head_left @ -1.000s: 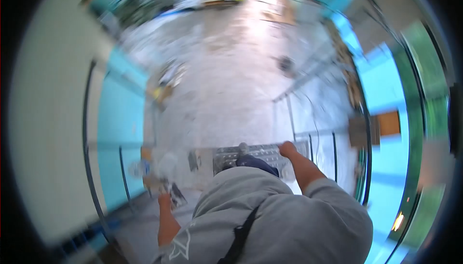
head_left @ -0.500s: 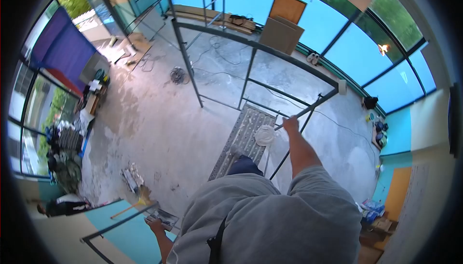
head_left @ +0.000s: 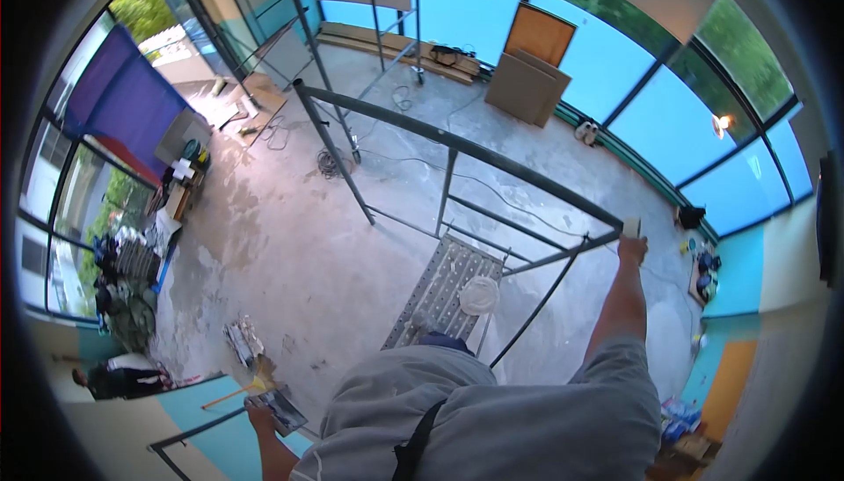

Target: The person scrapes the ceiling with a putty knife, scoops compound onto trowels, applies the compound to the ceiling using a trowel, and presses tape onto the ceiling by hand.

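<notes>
My right hand [head_left: 632,249] is raised at the right corner of the dark scaffold frame [head_left: 457,142], its fingers closed at a small pale block [head_left: 631,227] on the corner. At lower left, my left hand [head_left: 259,414] is wrapped round a flat metal-bladed tool [head_left: 284,413]. A perforated metal platform [head_left: 444,283] lies below my body, with a round white container [head_left: 479,295] on its right side. One of my feet, in a greyish shoe, is partly visible on the platform.
Beyond the frame stands a second scaffold [head_left: 378,19]. Brown boards [head_left: 527,85] lean on the windows. A cable coil [head_left: 331,163] lies on the stained floor [head_left: 264,252]. Piled bags [head_left: 132,296] and another person [head_left: 127,380] are at left.
The view has swung toward the windows. My right hand has moved from a lower bar, outward and right to the frame's corner. My left hand still has the flat tool.
</notes>
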`<action>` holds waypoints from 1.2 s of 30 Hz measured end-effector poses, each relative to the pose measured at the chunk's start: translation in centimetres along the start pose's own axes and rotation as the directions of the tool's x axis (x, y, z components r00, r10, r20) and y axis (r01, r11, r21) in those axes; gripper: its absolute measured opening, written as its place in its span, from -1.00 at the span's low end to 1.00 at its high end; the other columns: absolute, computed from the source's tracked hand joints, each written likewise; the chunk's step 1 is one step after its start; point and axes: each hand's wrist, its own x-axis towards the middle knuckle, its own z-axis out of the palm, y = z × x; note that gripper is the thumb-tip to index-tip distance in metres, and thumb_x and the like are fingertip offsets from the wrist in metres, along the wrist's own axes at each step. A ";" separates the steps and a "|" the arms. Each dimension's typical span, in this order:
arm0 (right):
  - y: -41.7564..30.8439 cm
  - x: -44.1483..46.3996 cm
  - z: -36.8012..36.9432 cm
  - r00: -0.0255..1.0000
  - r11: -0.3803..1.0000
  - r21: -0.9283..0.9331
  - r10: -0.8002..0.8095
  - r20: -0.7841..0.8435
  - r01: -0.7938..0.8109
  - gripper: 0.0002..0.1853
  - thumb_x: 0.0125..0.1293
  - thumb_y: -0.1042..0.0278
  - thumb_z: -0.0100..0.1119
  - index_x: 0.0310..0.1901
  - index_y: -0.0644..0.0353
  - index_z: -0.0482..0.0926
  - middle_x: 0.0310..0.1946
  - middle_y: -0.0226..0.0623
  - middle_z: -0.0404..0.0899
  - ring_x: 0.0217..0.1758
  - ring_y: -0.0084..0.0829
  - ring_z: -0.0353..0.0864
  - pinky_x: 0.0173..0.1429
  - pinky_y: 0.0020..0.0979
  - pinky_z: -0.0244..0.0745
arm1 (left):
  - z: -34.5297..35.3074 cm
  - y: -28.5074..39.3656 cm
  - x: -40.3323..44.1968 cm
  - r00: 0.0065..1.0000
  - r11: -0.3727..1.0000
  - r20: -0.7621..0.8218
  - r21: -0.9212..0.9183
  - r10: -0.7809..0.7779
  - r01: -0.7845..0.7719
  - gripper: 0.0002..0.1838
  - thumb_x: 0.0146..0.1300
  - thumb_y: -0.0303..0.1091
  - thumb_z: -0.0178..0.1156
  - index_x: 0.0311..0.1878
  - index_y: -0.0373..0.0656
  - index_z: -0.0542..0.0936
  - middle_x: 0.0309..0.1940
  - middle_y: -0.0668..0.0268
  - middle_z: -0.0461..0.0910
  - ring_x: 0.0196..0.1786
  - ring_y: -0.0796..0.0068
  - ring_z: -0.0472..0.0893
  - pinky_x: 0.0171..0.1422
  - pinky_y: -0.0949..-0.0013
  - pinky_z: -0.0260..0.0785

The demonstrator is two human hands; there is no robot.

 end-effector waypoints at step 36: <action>-32.3 -31.0 6.1 0.250 0.305 0.620 -0.952 0.177 0.723 -0.60 0.32 0.10 0.15 -0.17 0.37 0.62 -0.31 -0.10 0.65 -0.31 -0.28 0.62 -0.18 -0.30 0.51 | 1.3 -11.3 -17.3 0.793 0.214 -0.135 -0.977 -0.594 -0.007 -0.53 0.10 -0.32 0.15 0.14 -0.07 0.42 -0.11 0.19 0.43 -0.08 0.28 0.47 -0.11 0.23 0.41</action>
